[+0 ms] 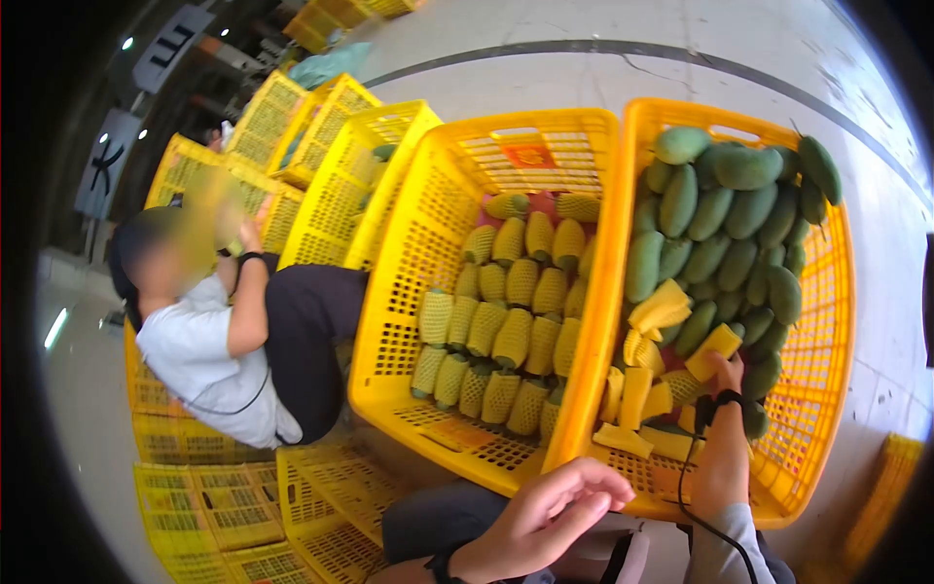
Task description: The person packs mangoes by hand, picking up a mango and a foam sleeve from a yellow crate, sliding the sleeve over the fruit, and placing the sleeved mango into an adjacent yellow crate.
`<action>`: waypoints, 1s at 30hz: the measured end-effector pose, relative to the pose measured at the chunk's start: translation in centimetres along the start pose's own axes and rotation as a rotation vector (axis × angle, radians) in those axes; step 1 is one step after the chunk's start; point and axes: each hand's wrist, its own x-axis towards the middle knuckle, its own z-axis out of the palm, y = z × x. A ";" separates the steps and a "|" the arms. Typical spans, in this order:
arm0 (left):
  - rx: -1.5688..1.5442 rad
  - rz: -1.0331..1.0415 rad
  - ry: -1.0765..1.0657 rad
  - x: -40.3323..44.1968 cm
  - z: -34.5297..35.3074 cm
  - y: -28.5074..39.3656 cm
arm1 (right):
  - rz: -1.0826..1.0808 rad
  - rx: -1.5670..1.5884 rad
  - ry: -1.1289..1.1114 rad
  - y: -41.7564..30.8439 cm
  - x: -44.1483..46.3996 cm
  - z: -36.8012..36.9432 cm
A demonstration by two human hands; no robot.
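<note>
My right hand [722, 375] reaches into the right yellow crate [827, 428] and grips a yellow foam sleeve [715, 350]. Whether a fruit is inside that sleeve, I cannot tell. Around it lie more loose yellow foam sleeves [636, 394] and bare green mangoes [747, 209] piled toward the back. Over the front edge of the crates hovers my left hand [559, 511], its fingers loosely bent and the thumb apart, with nothing in it. In the middle crate [389, 360], mangoes in foam nets [513, 336] stand in rows.
To the left sits another person [209, 336] beside stacked yellow crates [209, 506]. A narrower-looking crate [331, 209] holding some green fruit stands between that person and the middle crate. Pale floor tiles [545, 73] with a dark stripe lie behind. Another crate [885, 496] is at the right.
</note>
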 end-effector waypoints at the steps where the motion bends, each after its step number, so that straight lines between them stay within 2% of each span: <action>1: 0.050 0.000 0.010 0.3 -0.3 -0.4 | 0.018 0.092 -0.091 -1.4 -1.1 0.3; 2: 0.093 -0.001 0.011 0.6 -0.5 -0.6 | 0.038 0.138 -0.177 -2.7 -1.8 0.5; 4: 0.220 0.034 -0.007 1.2 -0.6 -0.5 | 0.020 0.003 -0.277 -4.7 -1.6 -0.2; 6: 0.165 0.069 -0.021 1.5 -0.2 -0.6 | 0.057 0.022 -0.339 -8.3 -3.0 0.0; 10: 0.284 0.257 -0.010 2.7 1.1 -1.0 | -0.140 0.035 -0.450 -16.7 -8.6 3.0; 12: 0.414 0.440 0.068 3.3 2.1 -1.7 | -0.213 -0.040 -0.705 -21.5 -13.1 5.8; 13: 0.474 0.597 0.145 3.7 2.7 -2.2 | -0.241 -0.058 -0.726 -23.3 -15.6 7.0; 14: 0.469 0.624 0.125 4.0 3.3 -2.4 | -0.317 -0.037 -0.720 -24.7 -18.4 8.4; 16: 0.537 0.869 0.309 4.4 4.4 -2.5 | -0.382 -0.081 -0.677 -27.2 -24.2 10.2; 18: 0.429 0.779 0.278 3.0 5.3 -1.3 | -0.504 -0.091 -0.631 -28.4 -30.4 11.8; 19: 0.375 0.817 0.256 2.6 5.7 -1.1 | -0.498 -0.057 -0.630 -28.5 -32.7 11.9; 22: 0.305 0.927 0.166 0.6 6.3 -0.9 | -0.403 0.029 -0.634 -27.6 -35.8 9.7; 25: 0.198 0.974 0.031 -1.8 5.7 1.0 | -0.310 0.090 -0.766 -26.7 -36.4 7.2; 26: 0.064 0.918 0.023 -1.4 5.4 0.6 | -0.300 0.085 -0.777 -26.5 -36.7 6.8; 27: 0.006 0.901 0.066 -1.2 4.9 0.7 | -0.338 0.012 -0.825 -26.7 -36.9 6.8; 28: -0.048 0.880 0.111 -0.9 4.3 0.7 | -0.349 -0.036 -0.750 -27.1 -38.3 7.3; 29: -0.001 0.746 0.190 -0.4 3.2 0.5 | -0.380 -0.116 -0.725 -27.1 -38.0 7.2; 30: 0.061 0.768 0.262 0.9 2.4 -0.1 | -0.405 -0.194 -0.702 -26.8 -37.5 7.0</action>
